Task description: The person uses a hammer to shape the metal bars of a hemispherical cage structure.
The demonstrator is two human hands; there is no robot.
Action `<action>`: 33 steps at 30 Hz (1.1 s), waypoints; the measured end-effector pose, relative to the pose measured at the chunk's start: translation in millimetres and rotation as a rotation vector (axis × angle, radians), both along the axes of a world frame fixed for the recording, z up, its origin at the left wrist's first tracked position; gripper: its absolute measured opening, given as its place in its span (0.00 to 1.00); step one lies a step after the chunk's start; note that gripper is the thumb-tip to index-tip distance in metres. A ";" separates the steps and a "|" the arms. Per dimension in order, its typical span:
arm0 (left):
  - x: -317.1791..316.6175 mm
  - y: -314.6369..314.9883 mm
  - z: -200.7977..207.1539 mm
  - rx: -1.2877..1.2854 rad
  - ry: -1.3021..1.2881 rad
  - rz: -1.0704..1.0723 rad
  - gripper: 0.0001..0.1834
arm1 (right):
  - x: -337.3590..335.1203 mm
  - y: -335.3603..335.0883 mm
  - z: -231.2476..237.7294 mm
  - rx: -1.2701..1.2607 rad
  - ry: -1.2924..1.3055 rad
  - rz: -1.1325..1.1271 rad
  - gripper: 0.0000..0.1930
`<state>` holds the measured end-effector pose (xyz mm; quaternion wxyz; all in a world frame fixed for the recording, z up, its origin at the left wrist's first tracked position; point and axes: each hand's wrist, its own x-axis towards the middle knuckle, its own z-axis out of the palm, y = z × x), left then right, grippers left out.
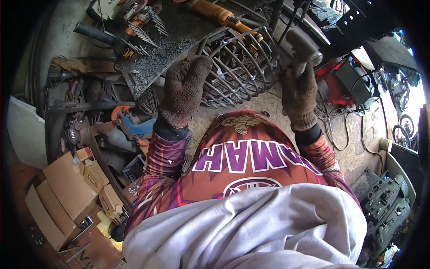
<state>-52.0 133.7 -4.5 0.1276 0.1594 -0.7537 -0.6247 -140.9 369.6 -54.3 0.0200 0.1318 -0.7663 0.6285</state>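
Note:
A curved cage of welded metal rods [237, 83] leans at the near edge of a dark steel workbench [179, 31]. My left hand [184, 92], in a dirty knitted glove, is closed on the cage's left end; its fingertips are partly hidden. On the cage's other side my right hand [299, 96], gloved likewise, grips the short visible part of a hammer's handle. The hammer's thick, worn metal head [305, 48] is raised above that hand, right of the cage and apart from it.
An orange power tool [215, 12] lies behind the cage. Metal grit [152, 60] and several thin rods [139, 45] cover the bench's left part. Cardboard boxes [69, 188] stand at lower left. A red and black machine [342, 83] and loose cables [333, 130] lie on the right.

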 end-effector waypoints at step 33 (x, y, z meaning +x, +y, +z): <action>-23.8 10.1 -8.7 -0.010 -0.058 -0.199 0.16 | -8.3 -2.2 -17.6 -0.612 -0.344 0.054 0.17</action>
